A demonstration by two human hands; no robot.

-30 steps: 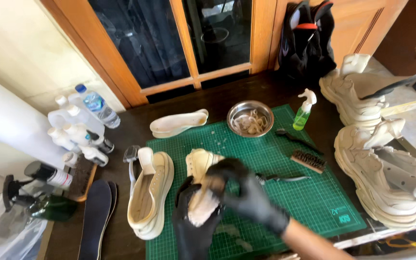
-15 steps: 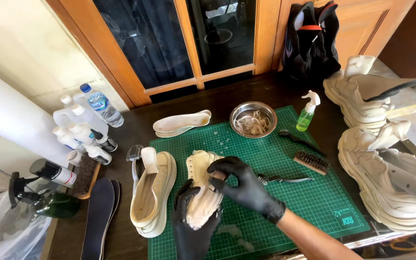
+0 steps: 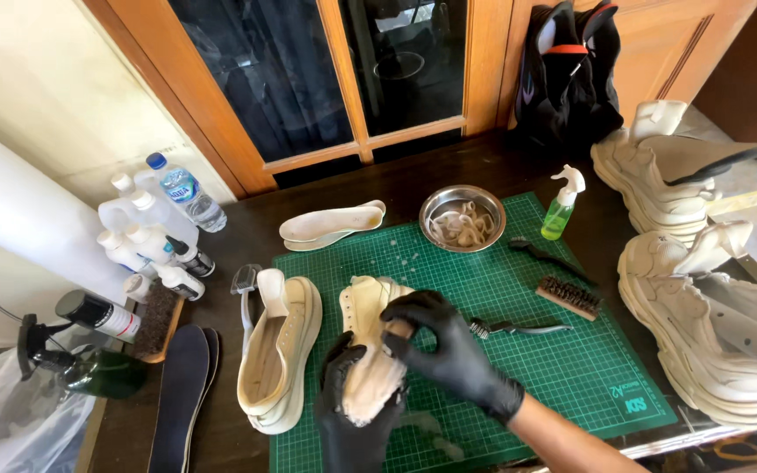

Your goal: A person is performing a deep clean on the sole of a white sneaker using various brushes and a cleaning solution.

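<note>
The head view shows two black-gloved hands: the left hand (image 3: 354,420) grips one cream sneaker (image 3: 370,346) from below at the near middle of the green cutting mat (image 3: 562,377), and the right hand (image 3: 435,346) pinches its upper edge. One second sneaker (image 3: 280,350) lies left, one steel bowl (image 3: 462,217) and one green spray bottle (image 3: 562,206) far, two brushes (image 3: 569,296) right. The dark wooden table (image 3: 247,236) stands before a glass door (image 3: 308,70).

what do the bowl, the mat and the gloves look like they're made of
Bowl: probably stainless steel, with a shiny grey rim. Mat: likely matte green rubber or vinyl, gridded like a cutting mat. Gloves on left hand and right hand: thin black nitrile or latex, slightly glossy.
</note>
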